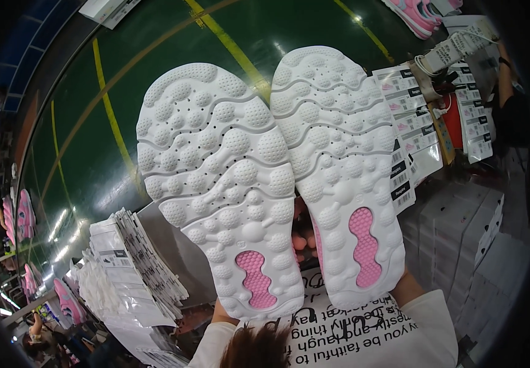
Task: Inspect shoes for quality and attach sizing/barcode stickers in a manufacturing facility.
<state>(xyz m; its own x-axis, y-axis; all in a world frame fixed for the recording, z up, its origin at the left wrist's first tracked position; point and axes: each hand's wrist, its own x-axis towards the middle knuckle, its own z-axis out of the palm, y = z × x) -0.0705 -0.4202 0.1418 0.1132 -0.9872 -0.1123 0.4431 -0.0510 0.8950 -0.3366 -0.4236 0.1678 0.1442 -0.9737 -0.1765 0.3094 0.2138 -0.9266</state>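
Two sneakers are held up side by side, their white studded soles facing me. The left sneaker [216,165] tilts outward to the left at the toe, and the right sneaker [338,141] overlaps it slightly near the top. Each sole has a wavy pink inset at the heel. My left hand [222,312] is behind the left sneaker, only its wrist showing at the heel. Behind the right sneaker is my right hand [407,287], again seen mostly at the wrist. A few bent fingertips [304,238] show in the gap between the shoes; which hand they belong to, I cannot tell.
Under the shoes runs a green surface [154,92] with yellow lines. Stacked white cards [136,264] stand at left, and label sheets [409,116] lie at right beside grey boxes [455,227]. More pink shoes [415,15] sit at far right. Another person's arm [505,73] is at the right edge.
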